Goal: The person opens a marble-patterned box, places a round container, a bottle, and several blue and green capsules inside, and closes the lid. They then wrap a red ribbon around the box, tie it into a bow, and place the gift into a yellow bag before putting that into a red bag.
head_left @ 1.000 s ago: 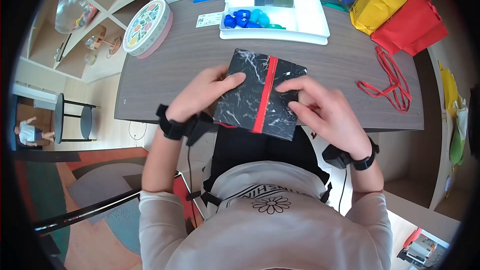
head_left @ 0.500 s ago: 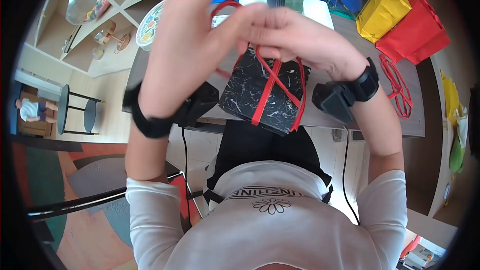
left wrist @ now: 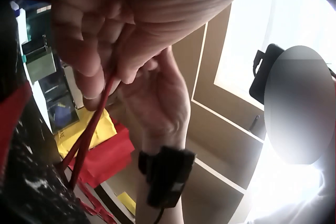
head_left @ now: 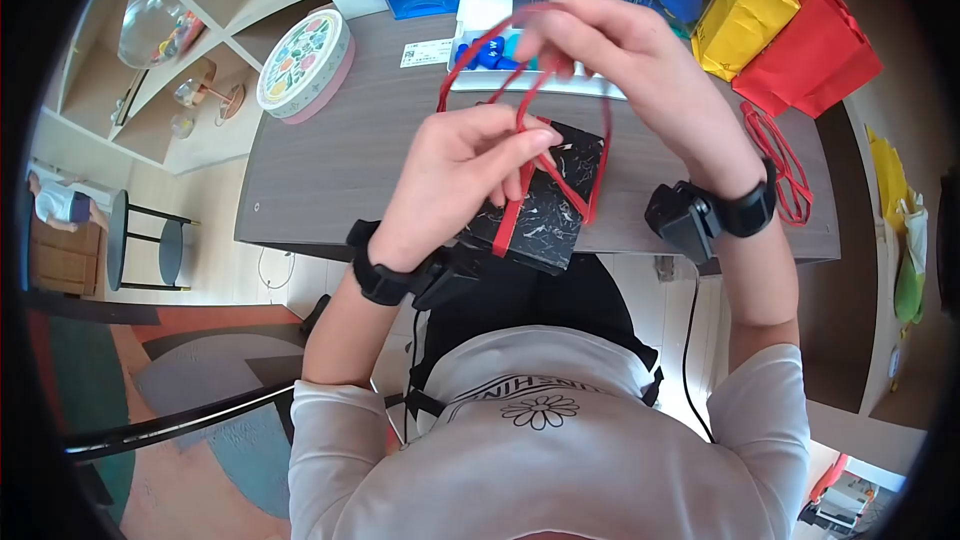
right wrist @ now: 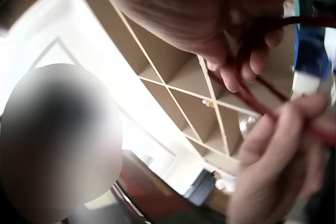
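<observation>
A black marble-patterned box (head_left: pixel 545 210) lies at the near edge of the dark table (head_left: pixel 350 150), wrapped with a red ribbon (head_left: pixel 515 205). My left hand (head_left: pixel 470 175) hovers over the box and pinches ribbon strands between thumb and fingers; the left wrist view shows the strands (left wrist: pixel 92 129) running down from that grip to the box (left wrist: pixel 26 182). My right hand (head_left: pixel 610 40) is raised higher, above the white tray, and pinches the ribbon's looped ends (head_left: pixel 500 50). In the right wrist view the ribbon (right wrist: pixel 252 95) passes through its curled fingers.
A white tray (head_left: pixel 465 75) with blue and teal pieces sits behind the box. A round floral tin (head_left: pixel 300 65) stands at the left. Yellow (head_left: pixel 740 0) and red (head_left: pixel 815 50) paper bags stand at the back right, with a loose red ribbon (head_left: pixel 785 165) beside them.
Both hands were flat on the box a second ago, then lifted with the ribbon. The left hand has since dropped back towards the box, while the right stays high holding the loops.
</observation>
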